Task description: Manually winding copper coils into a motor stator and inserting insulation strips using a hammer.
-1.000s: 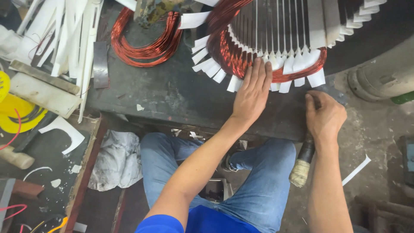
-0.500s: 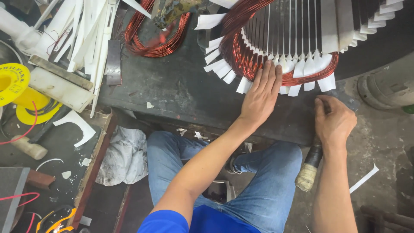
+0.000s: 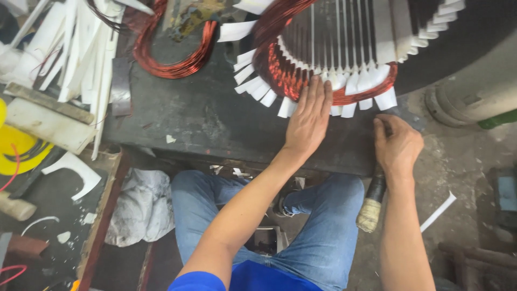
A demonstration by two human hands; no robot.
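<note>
A large motor stator [image 3: 344, 48] lies on the dark workbench [image 3: 204, 118], with copper windings and white paper slot liners fanning out of its near rim. My left hand [image 3: 309, 116] lies flat, fingers together, pressing on the copper windings at the stator's lower edge. My right hand [image 3: 397, 145] is closed round a tool with a black, tape-wrapped handle [image 3: 372, 202] that hangs down past the bench edge. The tool's head is hidden by the hand.
A loose copper coil [image 3: 172, 59] lies at the back left of the bench. White paper strips [image 3: 70, 48] are piled at left, near a yellow spool [image 3: 16, 148]. My knees in blue jeans [image 3: 323, 237] are under the bench. A grey cylinder [image 3: 479, 86] stands at right.
The view has shifted and moved closer. My left hand stays flat on the windings. My right hand has moved slightly up towards the stator edge with the tool.
</note>
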